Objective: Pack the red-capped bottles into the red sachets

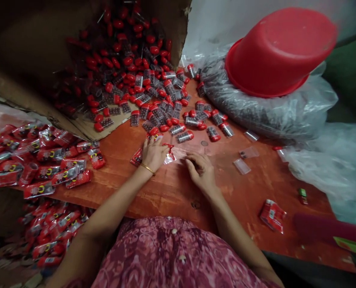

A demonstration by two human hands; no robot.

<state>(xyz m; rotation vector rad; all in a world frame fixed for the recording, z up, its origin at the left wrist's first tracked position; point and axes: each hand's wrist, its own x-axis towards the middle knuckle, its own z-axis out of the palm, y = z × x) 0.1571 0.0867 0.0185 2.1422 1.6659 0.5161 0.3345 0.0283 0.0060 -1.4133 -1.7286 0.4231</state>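
My left hand [154, 155], with a gold bangle at the wrist, lies over flat red printed wrappers [136, 157] on the table. Its fingers are stretched out and rest on them, hiding most of their middle. To the right, my right hand [202, 171] hovers at the tabletop with fingers loosely curved and thumb apart, nothing visible in it. Just beyond both hands lie many small clear containers with red caps [185, 137], filled with dark little balls. They spill out of a tipped cardboard box [118, 130].
Filled red packets [46, 172] are heaped at the left, more below the table edge. An upturned red tub [285, 52] sits on a clear bag of dark balls [264, 114]. Clear empty cases [242, 166], a red packet [273, 216] and a small green item [303, 196] lie right.
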